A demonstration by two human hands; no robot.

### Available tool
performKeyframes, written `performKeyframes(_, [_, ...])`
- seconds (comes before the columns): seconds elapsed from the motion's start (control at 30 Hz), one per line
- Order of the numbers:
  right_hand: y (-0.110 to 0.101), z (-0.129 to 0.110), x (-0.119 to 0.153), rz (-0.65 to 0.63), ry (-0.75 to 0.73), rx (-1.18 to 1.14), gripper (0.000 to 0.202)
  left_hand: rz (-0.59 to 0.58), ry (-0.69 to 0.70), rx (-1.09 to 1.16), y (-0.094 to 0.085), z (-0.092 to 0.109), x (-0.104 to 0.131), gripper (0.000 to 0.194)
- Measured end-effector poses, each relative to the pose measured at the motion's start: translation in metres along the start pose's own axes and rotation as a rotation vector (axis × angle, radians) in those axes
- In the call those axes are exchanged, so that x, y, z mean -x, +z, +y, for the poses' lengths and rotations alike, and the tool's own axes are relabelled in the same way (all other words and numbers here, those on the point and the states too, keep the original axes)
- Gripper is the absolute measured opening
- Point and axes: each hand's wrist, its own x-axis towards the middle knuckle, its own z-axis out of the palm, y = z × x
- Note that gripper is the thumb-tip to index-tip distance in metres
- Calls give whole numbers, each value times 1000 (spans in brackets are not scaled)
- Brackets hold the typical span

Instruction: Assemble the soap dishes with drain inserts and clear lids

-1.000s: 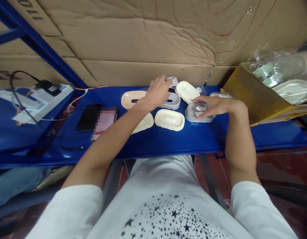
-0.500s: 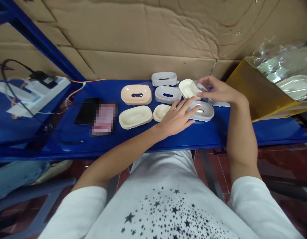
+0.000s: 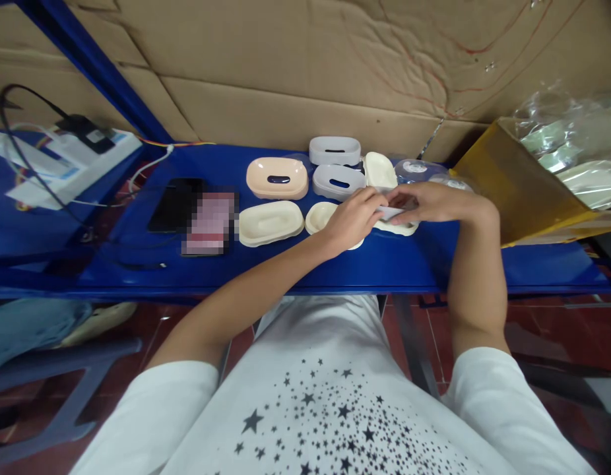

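My left hand [image 3: 353,221] and my right hand [image 3: 424,201] meet over the right part of the blue table, both gripping a grey dish [image 3: 390,212] by its sides. Under it a cream dish [image 3: 398,227] shows its rim. To the left are another small cream dish [image 3: 319,216], partly behind my left hand, and a larger cream one [image 3: 270,223]. Behind these stand a peach slotted dish [image 3: 277,178], two grey slotted dishes [image 3: 338,182] and an upright-looking cream dish [image 3: 379,170]. Clear plastic pieces with round labels [image 3: 415,169] lie behind my right hand.
A cardboard box [image 3: 523,185] with plastic-wrapped items stands at the right. At the left lie a phone [image 3: 210,223], a black flat object [image 3: 173,206] and a power strip [image 3: 78,175] with cables. Cardboard [image 3: 276,66] covers the back.
The grey slotted dish beside my left hand has been picked up, uncovering the cream dish. My right hand has come down from the back and closed on it; my left fingers have closed too.
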Motion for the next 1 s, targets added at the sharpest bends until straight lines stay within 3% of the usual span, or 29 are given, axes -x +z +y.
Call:
performKeyframes(0.17, [4,5,-9,80,-8,173,48,76,-15,-1,-3,-3,-1,19])
performKeyframes(0.27, [-3,7,-4,259,-44,124,51,114,31,-73,-6,6,2,24])
performKeyframes(0.4, [-5,13,-11,588,-32,152,49,-80,174,-221,-3,17,11,24])
performKeyframes(0.5, [-10,26,-14,659,29,250,43,-221,202,-264,2,18,17,25])
performKeyframes(0.57, [-17,40,-6,653,165,239,43,-255,195,-269,3,17,19,25])
performKeyframes(0.67, [-33,62,18,464,446,151,59,-278,184,-269,1,17,19,25])
performKeyframes(0.8, [-45,81,41,260,521,74,93,-296,185,-264,0,18,18,27])
performKeyframes(0.9, [-45,84,41,250,560,88,111,-293,190,-259,1,18,18,27])
performKeyframes(1.0, [-42,82,37,355,594,122,116,-301,193,-257,1,18,18,27])
